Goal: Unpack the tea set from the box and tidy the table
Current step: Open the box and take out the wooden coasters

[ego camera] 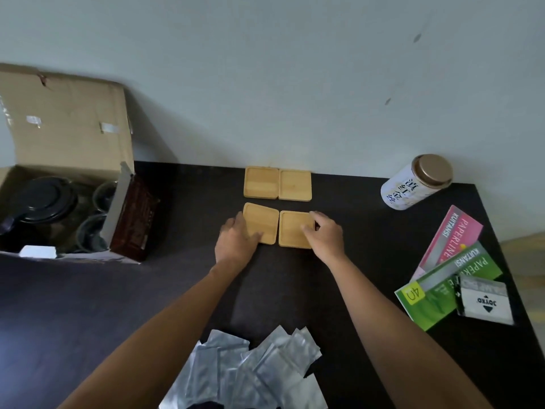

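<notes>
Several square wooden coasters lie in a two-by-two block on the dark table (368,246). The back pair (277,183) sits against the wall. My left hand (236,242) grips the near-left coaster (264,221) by its left edge. My right hand (326,236) holds the near-right coaster (295,228) by its right edge. Both coasters rest flat on the table. The open cardboard box (67,149) stands at the far left; inside it are a glass teapot with a black lid (41,203) and glass cups (91,231).
A brown inner box (134,219) leans at the cardboard box's right side. A white tea canister with a gold lid (415,183) stands at the back right. Pink and green paper packs (448,267) and a small white packet (485,301) lie at right. Silver foil pouches (253,367) are heaped at the front.
</notes>
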